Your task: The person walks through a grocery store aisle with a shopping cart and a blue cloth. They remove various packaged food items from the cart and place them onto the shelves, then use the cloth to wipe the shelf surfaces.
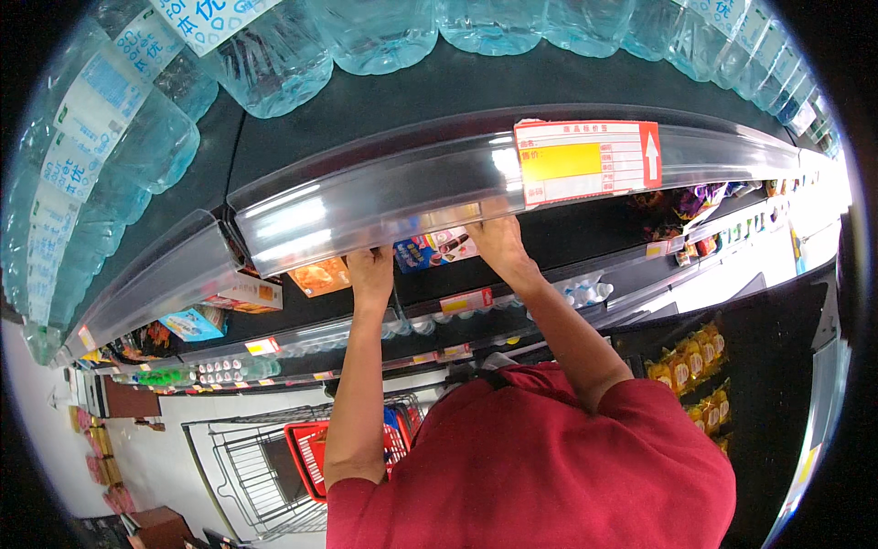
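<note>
My left hand (370, 271) reaches into a lower shelf, between an orange box (321, 276) and a blue printed box (433, 248). My right hand (499, 243) is at the right end of the blue box, close against it. The clear plastic price rail (384, 178) of the shelf above covers the fingertips of both hands, and I see only blurred shapes through it. Whether either hand grips the box cannot be told from here. The blue box lies on the dark shelf and bears pictures and writing.
Large water bottles (274, 68) line the upper shelf. A red and yellow price tag (588, 163) hangs on its rail. Snack packs (699, 199) lie at right, other boxes (247, 291) at left. A wire shopping cart (254, 473) with a red basket (309, 456) stands below on the left.
</note>
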Demonstrator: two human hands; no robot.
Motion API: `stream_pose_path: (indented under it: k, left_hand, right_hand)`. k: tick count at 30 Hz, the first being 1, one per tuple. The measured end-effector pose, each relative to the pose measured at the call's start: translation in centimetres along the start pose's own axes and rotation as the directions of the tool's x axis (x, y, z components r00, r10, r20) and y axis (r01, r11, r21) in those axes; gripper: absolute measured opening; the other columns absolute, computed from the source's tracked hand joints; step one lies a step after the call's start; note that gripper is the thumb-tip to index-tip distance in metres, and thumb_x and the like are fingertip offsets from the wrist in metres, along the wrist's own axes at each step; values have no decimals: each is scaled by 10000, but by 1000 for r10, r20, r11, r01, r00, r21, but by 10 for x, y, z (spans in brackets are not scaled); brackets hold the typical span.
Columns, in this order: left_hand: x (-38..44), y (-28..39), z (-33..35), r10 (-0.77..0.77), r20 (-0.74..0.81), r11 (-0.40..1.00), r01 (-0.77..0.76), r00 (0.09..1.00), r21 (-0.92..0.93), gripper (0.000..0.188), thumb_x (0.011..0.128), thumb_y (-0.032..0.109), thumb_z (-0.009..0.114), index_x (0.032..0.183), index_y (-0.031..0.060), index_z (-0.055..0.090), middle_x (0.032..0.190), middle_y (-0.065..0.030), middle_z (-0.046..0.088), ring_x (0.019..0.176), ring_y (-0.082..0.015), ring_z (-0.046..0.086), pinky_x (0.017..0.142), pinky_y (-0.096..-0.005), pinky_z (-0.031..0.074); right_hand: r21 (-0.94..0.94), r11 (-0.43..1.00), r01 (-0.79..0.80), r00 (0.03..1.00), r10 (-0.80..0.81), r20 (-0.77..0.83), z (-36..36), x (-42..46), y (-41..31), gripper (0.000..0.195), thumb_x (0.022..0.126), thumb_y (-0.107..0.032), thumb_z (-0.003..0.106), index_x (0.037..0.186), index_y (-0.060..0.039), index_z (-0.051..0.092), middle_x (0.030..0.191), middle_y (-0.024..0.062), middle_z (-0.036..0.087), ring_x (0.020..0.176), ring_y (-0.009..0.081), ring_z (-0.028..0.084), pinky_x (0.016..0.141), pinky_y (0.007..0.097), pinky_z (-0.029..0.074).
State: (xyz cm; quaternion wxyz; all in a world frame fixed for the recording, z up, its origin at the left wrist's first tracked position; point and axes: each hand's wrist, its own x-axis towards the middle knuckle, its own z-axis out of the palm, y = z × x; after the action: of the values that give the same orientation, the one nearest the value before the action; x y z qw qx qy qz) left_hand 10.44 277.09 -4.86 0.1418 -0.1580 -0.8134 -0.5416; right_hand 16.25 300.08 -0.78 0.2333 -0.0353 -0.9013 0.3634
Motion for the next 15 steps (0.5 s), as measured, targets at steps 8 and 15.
stream_pose_path:
  k: [8, 15]
  left_hand:
    - [2, -12, 8, 80, -36, 993, -77, 996, 85, 264, 994, 131, 652, 1214, -13, 630, 999, -60, 691, 801, -101, 624, 616, -253, 556]
    - [2, -12, 6, 50, -42, 984, -42, 998, 172, 268, 992, 115, 652, 1214, -30, 617, 996, -75, 695, 813, -129, 630, 690, -270, 533]
  right_hand:
    - [-149, 989, 17, 999, -22, -34, 2, -3, -1, 444, 897, -358, 749, 1138, 7, 670, 1085, 225, 651, 1050, 392, 617, 854, 493, 538]
    - [-195, 966, 167, 971, -195, -135, 15, -4, 7, 404, 893, -341, 750, 1064, 20, 697, 1060, 237, 661, 1039, 411, 631, 865, 483, 539]
